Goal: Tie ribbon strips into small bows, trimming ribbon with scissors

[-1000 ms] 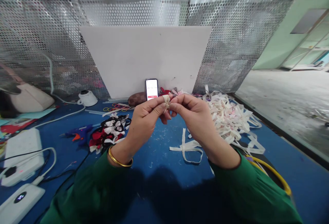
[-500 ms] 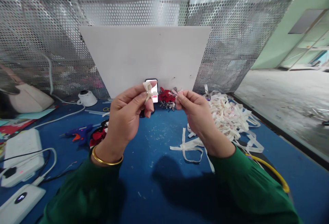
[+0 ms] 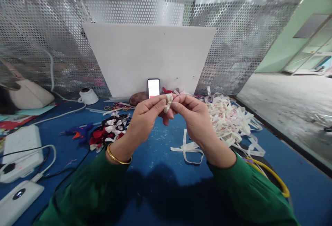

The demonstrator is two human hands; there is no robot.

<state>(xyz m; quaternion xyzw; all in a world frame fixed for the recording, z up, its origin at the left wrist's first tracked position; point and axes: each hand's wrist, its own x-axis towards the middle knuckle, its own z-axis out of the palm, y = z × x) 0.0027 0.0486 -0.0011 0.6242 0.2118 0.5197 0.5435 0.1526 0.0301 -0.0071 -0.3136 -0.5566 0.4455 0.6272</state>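
Note:
A small cream fabric bow (image 3: pixel 168 103) is pinched between the fingertips of both hands, above the middle of the blue table. My left hand (image 3: pixel 147 115), with a gold bangle at the wrist, grips its left side between thumb and fingers. From the right, my right hand (image 3: pixel 193 115) closes thumb and finger on the bow's other side. The two hands meet at the bow, and their fingers cover part of it. Below my right hand, loose cream ribbon strips (image 3: pixel 190 148) lie on the table (image 3: pixel 160 150).
A heap of cream ribbon pieces (image 3: pixel 230 119) lies at right. On the left are red, black and white bows (image 3: pixel 110 131), a blue glue gun (image 3: pixel 80 132), and white power strips (image 3: pixel 23 150). A phone (image 3: pixel 154 88) leans on the white board (image 3: pixel 150 56).
My hands have come together. The left hand moved right with the bow, and the right hand now pinches its other side. The pile of bows at left shows more fully.

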